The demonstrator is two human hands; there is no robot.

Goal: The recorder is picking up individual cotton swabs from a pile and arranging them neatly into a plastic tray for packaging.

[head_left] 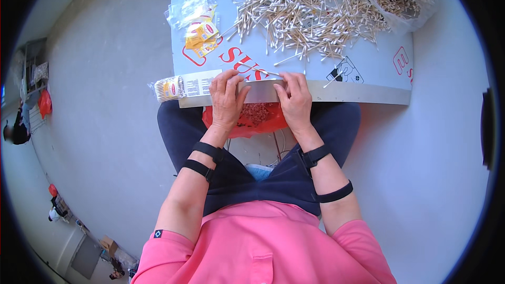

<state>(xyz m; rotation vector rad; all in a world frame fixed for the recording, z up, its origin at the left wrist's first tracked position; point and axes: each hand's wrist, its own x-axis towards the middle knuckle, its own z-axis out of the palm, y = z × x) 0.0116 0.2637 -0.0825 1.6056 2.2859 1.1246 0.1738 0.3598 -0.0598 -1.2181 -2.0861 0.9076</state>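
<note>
My left hand [226, 101] rests at the near edge of the table [368, 68], fingers bent and thumb apart, with nothing visible in it. Across from it, my right hand [295, 101] lies over the same edge, thumb and index finger apart. A cotton swab [259, 69] lies on the tabletop between the hands, one end close to my right index fingertip; whether they touch I cannot tell. Beyond it spreads a big heap of loose cotton swabs [305, 8] with white tips. Left of my left hand sits a filled clear bag of cotton swabs [169, 89], beside a printed paper strip [202, 82].
Clear plastic bags [195, 2] and yellow printed packets [202, 31] lie at the table's left. A large clear bag [405, 0] holds more swabs at the far right. Below the edge, between my knees, hangs a red plastic bag [247, 126] with small bits in it.
</note>
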